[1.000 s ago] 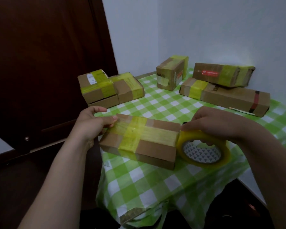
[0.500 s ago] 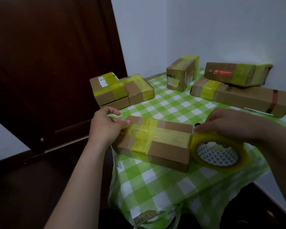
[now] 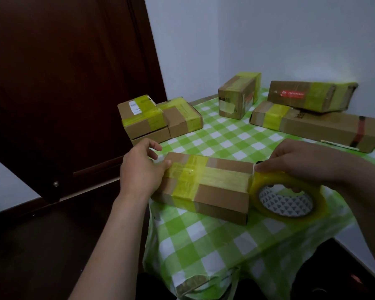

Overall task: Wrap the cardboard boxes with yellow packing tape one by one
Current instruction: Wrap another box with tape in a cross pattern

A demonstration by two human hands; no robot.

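the box [image 3: 221,191] lies at the near edge of the surface [image 3: 225,135], with a cross of tape [image 3: 188,176] on it. the left hand [image 3: 141,169] grips its left end, thumb on top. the right hand [image 3: 301,167] holds the roll [image 3: 268,187] against the right end, fingers [image 3: 291,189] curled into the core. i judge the lengthwise band is in hand; next the roll must go down over that end, tape kept tight.

A cardboard box [image 3: 222,192] crossed with yellow tape lies at the near left corner of the table [image 3: 204,241], which has a green checked cloth. The left hand [image 3: 142,169] grips its left end, thumb on top. The right hand [image 3: 307,163] holds the tape roll [image 3: 260,187] against the box's right end. Five taped boxes [image 3: 325,126] sit along the far and left edges, beside a dark door [image 3: 63,83].
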